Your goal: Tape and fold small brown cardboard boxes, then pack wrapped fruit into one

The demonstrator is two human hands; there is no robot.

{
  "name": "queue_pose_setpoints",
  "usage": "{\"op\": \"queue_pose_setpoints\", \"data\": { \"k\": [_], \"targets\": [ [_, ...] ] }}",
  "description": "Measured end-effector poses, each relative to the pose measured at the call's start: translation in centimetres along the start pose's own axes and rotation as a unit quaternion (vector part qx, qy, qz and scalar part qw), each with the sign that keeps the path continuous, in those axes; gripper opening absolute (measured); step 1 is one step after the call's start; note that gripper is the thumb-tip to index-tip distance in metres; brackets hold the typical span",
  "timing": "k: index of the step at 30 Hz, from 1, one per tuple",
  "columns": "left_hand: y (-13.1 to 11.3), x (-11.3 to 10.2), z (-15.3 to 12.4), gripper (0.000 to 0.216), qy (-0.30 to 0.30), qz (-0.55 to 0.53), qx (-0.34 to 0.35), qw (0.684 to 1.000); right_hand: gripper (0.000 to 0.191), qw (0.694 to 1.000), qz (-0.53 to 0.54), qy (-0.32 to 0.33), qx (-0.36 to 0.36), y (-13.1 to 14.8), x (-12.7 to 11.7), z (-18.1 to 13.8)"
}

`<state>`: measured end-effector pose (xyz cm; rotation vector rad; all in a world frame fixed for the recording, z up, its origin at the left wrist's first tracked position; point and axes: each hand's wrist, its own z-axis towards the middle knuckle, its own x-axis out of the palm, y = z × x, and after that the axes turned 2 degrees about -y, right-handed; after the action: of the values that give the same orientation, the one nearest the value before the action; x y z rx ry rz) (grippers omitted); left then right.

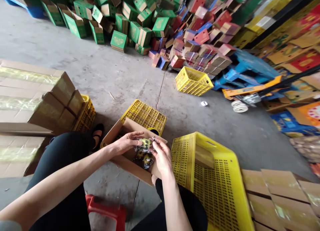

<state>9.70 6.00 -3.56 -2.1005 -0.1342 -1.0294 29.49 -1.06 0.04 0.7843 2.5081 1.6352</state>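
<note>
Over an open cardboard box between my legs, both my hands hold one small clear-plastic packet with yellow and black contents. My left hand grips its left end, fingers laid over the wrapping. At the right end, my right hand pinches it between thumb and fingers. More wrapped yellow-and-black packets lie inside the box just below; I cannot make out exactly what they contain. Beneath the box's far side is an upturned yellow crate.
A large yellow crate with a cardboard piece inside stands at my right. Taped cartons are stacked left and right. A red stool is below me. Farther off are another yellow crate, an orange pallet jack and heaped green boxes.
</note>
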Motion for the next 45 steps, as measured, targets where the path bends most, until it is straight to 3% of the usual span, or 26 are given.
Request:
{"op": "queue_pose_setpoints", "data": {
  "k": [5, 13, 21, 27, 31, 39, 45],
  "targets": [
    [0.1, -0.4, -0.1, 0.051, -0.030, 0.051, -0.025, 0.998, 0.037, 1.000, 0.000, -0.001, -0.011, -0.1, 0.0, 0.1],
    [0.2, -0.3, 0.1, 0.049, -0.052, 0.078, 0.012, 0.995, 0.039, 0.993, -0.079, -0.012, -0.083, 0.4, 0.1, 0.1],
    [0.1, -0.2, 0.2, 0.055, -0.039, 0.074, 0.008, 0.996, 0.036, 0.995, -0.076, -0.023, -0.053, 0.2, 0.0, 0.0],
    [0.2, -0.4, 0.3, 0.070, -0.102, 0.078, -0.064, 0.990, 0.038, 0.995, -0.081, -0.009, -0.060, -0.1, 0.1, 0.5],
    [0.2, -0.3, 0.1, 0.068, -0.069, 0.064, -0.103, 0.990, 0.039, 0.994, -0.086, 0.018, -0.067, -0.3, -0.1, 0.7],
    [-0.1, -0.4, 0.2, 0.038, -0.077, 0.026, -0.021, 0.996, 0.024, 0.992, -0.072, 0.025, -0.101, 0.1, -0.1, 0.5],
    [0.2, -0.6, 0.3, 0.049, -0.075, 0.027, 0.016, 0.997, 0.037, 0.997, -0.053, -0.032, -0.053, 0.9, 0.2, -0.1]
  ]
}}
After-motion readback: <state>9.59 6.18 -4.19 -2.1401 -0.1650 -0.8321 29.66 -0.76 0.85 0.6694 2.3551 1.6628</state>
